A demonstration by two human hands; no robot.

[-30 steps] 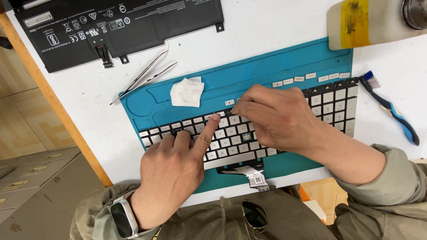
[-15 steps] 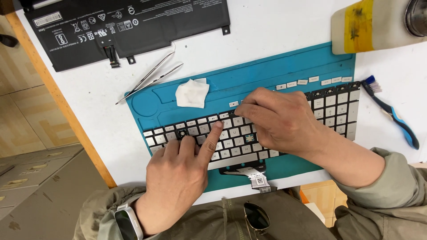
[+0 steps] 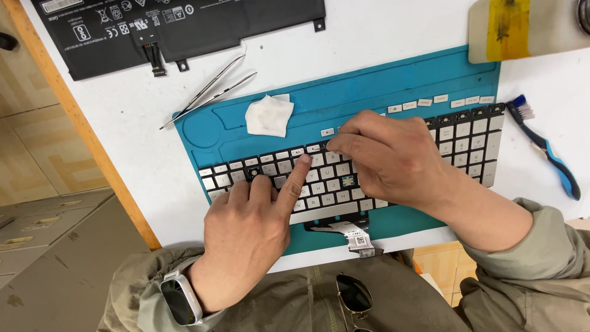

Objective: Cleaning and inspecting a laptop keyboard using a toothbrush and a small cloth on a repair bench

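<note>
Silver keyboard (image 3: 467,138); left hand's (image 3: 249,218) forefinger outstretched

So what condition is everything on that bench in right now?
keyboard: flat on the mat, some keycaps off
loose keycaps: in a row on the mat
teal mat: flat under the keyboard
left hand: forefinger pressing a key
right hand: fingers on the keys
tweezers: lying unused
wipe: crumpled
brush: lying unused
</note>
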